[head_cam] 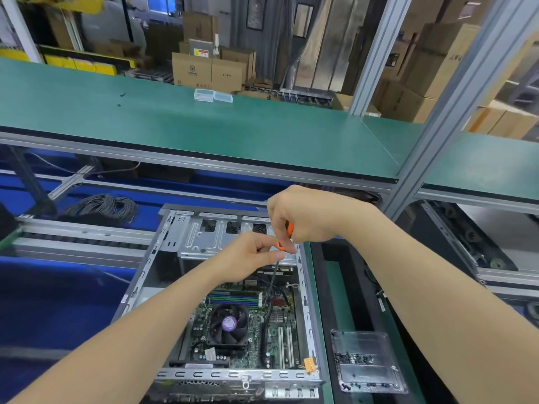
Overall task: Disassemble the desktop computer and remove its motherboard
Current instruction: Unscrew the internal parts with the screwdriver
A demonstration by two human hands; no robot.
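Orange-handled screwdriver is being gripped by the right hand, fingers curled tight round its handle, while the left hand is pinching the shaft just below, the motherboard lying inside the open case at six o'clock.

This is an electronics assembly workshop opening onto a storage area. A green-topped worktop carries an opened computer case, and near it lies a clear tray of small screws. Overhead runs a long green shelf on grey aluminium posts, as on a production line. Roller rails and a coil of cable lie to the left. Behind the shelf, cardboard boxes stand stacked in piles.
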